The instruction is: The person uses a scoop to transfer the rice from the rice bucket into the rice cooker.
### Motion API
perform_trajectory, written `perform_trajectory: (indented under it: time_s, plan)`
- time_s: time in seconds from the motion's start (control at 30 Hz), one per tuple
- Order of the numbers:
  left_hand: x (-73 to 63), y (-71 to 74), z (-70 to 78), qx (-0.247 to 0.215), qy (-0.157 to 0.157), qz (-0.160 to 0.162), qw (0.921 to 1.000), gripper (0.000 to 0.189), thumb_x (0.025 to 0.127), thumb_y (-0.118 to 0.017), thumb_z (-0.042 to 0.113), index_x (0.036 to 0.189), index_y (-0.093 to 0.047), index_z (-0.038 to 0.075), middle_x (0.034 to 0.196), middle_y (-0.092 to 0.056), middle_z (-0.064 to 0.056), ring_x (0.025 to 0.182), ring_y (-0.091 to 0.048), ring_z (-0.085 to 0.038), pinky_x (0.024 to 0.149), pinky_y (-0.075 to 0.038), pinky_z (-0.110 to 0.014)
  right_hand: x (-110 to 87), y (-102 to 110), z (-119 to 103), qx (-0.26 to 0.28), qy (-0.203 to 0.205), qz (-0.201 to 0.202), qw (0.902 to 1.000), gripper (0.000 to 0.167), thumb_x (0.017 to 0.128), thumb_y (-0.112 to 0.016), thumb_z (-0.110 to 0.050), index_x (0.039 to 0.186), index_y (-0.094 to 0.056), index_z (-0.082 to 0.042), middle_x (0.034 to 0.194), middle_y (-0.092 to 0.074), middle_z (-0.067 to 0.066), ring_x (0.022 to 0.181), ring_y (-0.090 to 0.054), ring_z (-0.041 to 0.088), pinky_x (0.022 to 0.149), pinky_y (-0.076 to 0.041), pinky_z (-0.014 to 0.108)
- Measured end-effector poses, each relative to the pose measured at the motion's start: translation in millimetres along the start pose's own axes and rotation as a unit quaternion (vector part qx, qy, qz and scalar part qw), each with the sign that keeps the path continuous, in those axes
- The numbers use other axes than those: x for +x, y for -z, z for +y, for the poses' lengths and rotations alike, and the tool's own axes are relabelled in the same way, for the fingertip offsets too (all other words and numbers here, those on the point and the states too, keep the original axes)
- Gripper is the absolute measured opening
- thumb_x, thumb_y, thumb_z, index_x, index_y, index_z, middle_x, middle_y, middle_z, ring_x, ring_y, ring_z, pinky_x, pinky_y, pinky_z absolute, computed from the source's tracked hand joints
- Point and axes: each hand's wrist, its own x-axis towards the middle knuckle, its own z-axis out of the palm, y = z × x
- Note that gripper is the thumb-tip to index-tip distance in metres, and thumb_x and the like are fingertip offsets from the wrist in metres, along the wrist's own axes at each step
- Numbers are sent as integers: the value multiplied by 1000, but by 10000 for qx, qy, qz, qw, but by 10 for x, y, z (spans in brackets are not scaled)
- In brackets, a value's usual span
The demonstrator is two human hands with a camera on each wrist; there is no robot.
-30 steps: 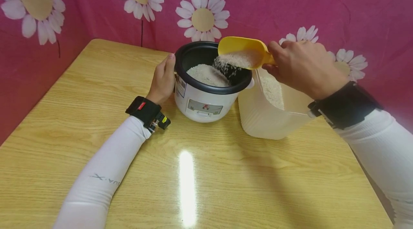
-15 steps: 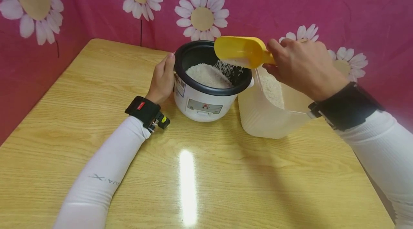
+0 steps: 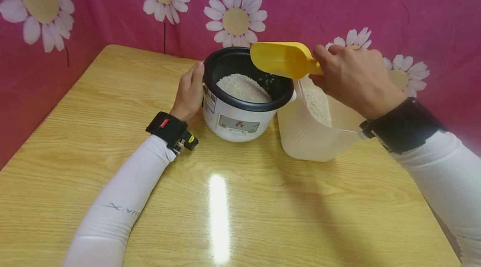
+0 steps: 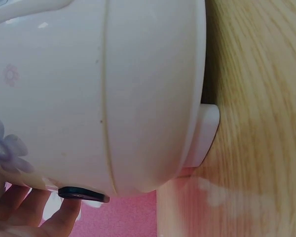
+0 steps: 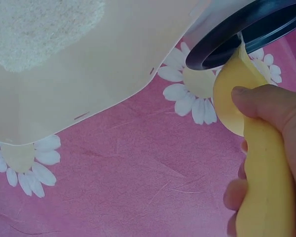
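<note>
In the head view, my right hand [image 3: 355, 79] grips the handle of a yellow scoop [image 3: 279, 60]. The scoop is tipped over the right side of a white rice cooker [image 3: 240, 123], whose dark pot [image 3: 233, 64] holds a heap of white rice [image 3: 243, 87]. A few grains are falling from the scoop. My left hand [image 3: 189, 91] holds the cooker's left side by the rim; in the left wrist view its fingers [image 4: 64, 217] bend by a dark side tab [image 4: 83, 193]. The right wrist view shows the thumb [image 5: 266, 103] lying along the scoop.
A translucent bin [image 3: 313, 143] with rice [image 3: 317, 104] inside stands just right of the cooker, below my right hand. Both are on a wooden table [image 3: 158, 200]. A pink cloth [image 3: 300, 3] with daisies hangs behind.
The scoop has tipped further and its rice has poured out into the cooker's pot, the stream thinning to a few grains. My left hand and the cooker have stayed in place.
</note>
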Motion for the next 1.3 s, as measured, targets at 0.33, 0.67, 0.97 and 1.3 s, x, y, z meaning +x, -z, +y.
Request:
perform_trajectory:
  time_s: [0.33, 0.67, 0.97, 1.3]
  plan:
    - [1, 7, 13, 47, 79, -35, 10000, 52, 113, -28, 36, 147, -55, 7, 146, -60, -14, 139, -53, -24, 126, -40, -42, -20, -9, 16, 28, 76, 176, 9998, 30, 92, -76, -22, 101, -53, -4, 67, -53, 14, 49, -53, 37, 40, -51, 57]
    - [-5, 7, 11, 55, 36, 4, 10000, 52, 113, -28, 35, 146, -55, 6, 143, -61, -16, 137, -54, -25, 124, -41, -43, 0, -2, 38, 293, -320, -344, 9985, 30, 93, -75, -26, 107, -57, -7, 70, -59, 15, 52, -55, 36, 40, -51, 54]
    - [1, 7, 19, 103, 36, 8, 9999, 52, 113, -28, 35, 148, -54, 6, 147, -60, -15, 140, -53, -25, 126, -40, -42, -58, -4, 195, 791, -748, -500, 9928, 36, 92, -76, -31, 108, -61, -2, 83, -68, 21, 54, -58, 36, 43, -50, 48]
    - [-2, 10, 19, 72, 51, 30, 10000, 52, 113, -29, 36, 146, -56, 6, 145, -61, -15, 138, -55, -25, 124, -41, -42, -192, -31, 413, 1022, -920, -912, 9863, 35, 99, -67, -31, 109, -56, 1, 66, -51, 14, 44, -45, 26, 39, -45, 35]
